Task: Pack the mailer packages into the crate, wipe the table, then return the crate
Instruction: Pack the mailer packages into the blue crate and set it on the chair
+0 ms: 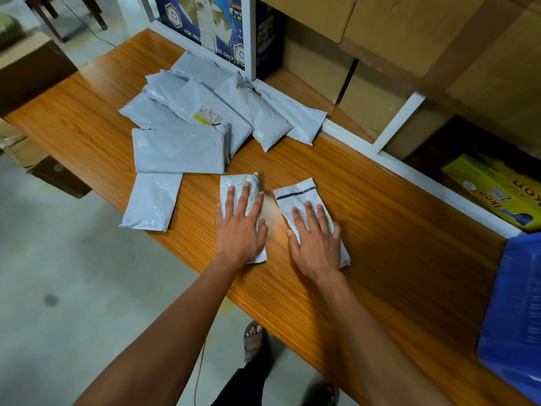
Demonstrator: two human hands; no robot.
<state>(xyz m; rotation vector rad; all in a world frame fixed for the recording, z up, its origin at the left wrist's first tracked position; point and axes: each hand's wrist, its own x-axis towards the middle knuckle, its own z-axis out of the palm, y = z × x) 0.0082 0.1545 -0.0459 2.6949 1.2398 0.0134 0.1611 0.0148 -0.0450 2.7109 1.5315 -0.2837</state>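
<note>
Wooden table (380, 230): long, orange-brown grain; we list it first as the surface bearing everything below.

Blue crate (515, 317): at the table's right end, only part of it in view, well apart from our hands.

Pile of grey mailer packages (190, 121): overlapping at the far side of the table against a white shelf frame (401, 124); one in the pile shows a printed label (209, 115). A single grey mailer (152, 200) lies at the near edge, left of our hands, overhanging slightly.

Left hand (241, 227): flat on a small white mailer (234, 183), fingers straight and spread; the mailer's far end shows beyond the fingertips.

Right hand (314, 238): flat on a second small mailer (295, 194), fingers straight, slightly spread; its black-striped end lies past the fingertips. The two small mailers lie just beside each other, apart.
</note>
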